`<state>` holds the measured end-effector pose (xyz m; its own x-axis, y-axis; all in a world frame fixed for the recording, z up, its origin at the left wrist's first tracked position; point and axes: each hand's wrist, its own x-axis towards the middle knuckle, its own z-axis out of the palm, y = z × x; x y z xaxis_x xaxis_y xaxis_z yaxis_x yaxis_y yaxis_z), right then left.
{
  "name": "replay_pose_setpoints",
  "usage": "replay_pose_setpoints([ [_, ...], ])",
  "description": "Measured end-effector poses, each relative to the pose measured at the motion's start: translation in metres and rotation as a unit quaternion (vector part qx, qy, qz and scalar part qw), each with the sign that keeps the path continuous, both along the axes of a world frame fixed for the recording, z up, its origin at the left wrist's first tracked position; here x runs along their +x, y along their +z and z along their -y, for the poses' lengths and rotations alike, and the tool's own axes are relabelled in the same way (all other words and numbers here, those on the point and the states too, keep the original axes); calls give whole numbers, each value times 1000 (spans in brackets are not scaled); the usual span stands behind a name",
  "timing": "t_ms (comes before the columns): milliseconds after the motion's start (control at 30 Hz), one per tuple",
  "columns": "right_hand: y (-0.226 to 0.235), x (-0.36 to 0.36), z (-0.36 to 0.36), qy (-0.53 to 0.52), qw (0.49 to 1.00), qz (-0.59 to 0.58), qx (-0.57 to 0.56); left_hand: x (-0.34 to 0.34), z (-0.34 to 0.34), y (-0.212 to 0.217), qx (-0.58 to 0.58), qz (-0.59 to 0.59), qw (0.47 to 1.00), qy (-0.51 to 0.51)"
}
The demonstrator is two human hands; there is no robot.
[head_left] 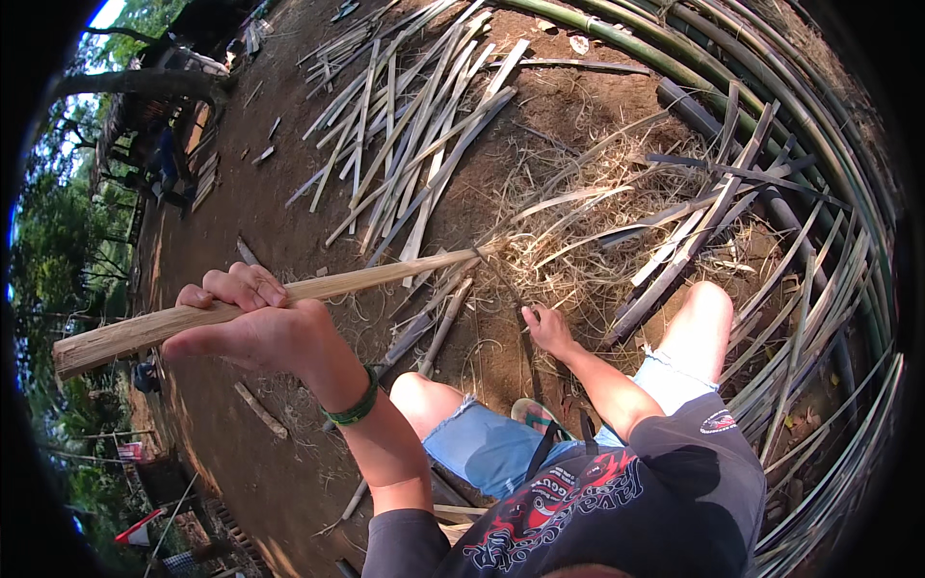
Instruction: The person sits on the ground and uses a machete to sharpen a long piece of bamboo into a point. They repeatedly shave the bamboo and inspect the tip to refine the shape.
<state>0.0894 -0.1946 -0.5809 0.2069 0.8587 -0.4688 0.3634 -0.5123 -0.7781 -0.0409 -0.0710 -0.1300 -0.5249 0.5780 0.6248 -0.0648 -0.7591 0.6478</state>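
My left hand (246, 323) is raised at the left, wrapped round the thick end of a long pale bamboo strip (376, 274). The strip slants across in front of me, its thick butt jutting out past my hand and its far end over the shavings. Above my right knee, my right hand (549, 329) is closed on a knife (503, 279). Its thin dark blade reaches up and left to the strip's far end and seems to touch it. My fingers cover the knife's handle.
Curly bamboo shavings (588, 212) cover the dirt ahead. Split bamboo strips (414, 135) lie piled beyond, and more strips (800, 318) lie at the right. Long green bamboo poles (713, 67) curve along the far right. Loose sticks (260, 409) lie at the left.
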Motion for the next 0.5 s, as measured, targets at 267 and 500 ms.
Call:
replay_pose_setpoints([
  [267, 33, 20, 1, -36, 992, -34, -114, -4, -10, 19, -16, -8, 999, -32],
  [500, 141, -15, -7, 2, 990, -109, 84, 4, -24, 17, -46, 11, 998, 41],
])
